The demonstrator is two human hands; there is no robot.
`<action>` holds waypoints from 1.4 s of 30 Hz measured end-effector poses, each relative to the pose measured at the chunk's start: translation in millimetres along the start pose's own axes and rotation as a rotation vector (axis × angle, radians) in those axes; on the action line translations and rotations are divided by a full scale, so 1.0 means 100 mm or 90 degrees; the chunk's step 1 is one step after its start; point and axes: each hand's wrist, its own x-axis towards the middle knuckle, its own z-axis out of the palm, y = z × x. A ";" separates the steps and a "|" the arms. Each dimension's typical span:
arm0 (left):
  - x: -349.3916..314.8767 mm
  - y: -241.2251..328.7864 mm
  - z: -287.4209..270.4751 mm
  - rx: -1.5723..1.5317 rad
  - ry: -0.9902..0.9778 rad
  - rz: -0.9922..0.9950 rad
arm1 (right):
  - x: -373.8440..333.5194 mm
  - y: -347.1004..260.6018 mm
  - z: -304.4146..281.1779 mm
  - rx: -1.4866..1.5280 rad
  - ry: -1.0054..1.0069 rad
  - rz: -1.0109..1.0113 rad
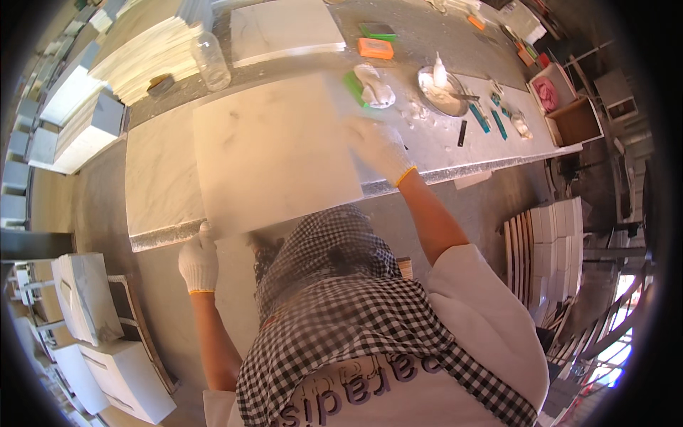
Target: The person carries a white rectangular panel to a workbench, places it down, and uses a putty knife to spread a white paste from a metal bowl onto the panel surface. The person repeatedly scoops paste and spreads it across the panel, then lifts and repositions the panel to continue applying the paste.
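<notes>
A large square marble-look tile (277, 146), white with faint grey marks, is held over the front edge of the worktable. My left hand (198, 262), in a white knitted glove, grips its near left corner. At the tile's right edge is my right hand (380, 148), gloved the same way, with its fingers on that edge and partly smeared by motion. Another veined slab (160, 178) lies on the table, partly covered by the tile. Just beyond my right hand, a crumpled white cloth (375, 87) rests against a green pad (355, 90).
Farther back are a stack of tiles (284, 32), a clear plastic bottle (210, 62), an orange sponge block (376, 48) and a tall slab pile (146, 53). Toward the right sit a bowl of white paste (435, 98) with a squeeze bottle (440, 71), and an open box (573, 119).
</notes>
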 end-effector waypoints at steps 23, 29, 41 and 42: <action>0.21 0.00 -0.03 -0.172 -0.271 -0.125 | -0.78 -0.05 0.22 0.070 -0.029 0.184; -0.16 0.02 0.20 -0.116 -0.353 0.181 | -0.68 0.41 0.23 0.071 -0.110 0.293; -0.37 0.39 0.12 -0.457 -0.521 -0.161 | -0.40 1.00 -0.05 0.188 -0.130 0.276; -0.36 0.39 0.11 -0.474 -0.523 -0.226 | -0.36 1.01 -0.02 0.190 -0.114 0.259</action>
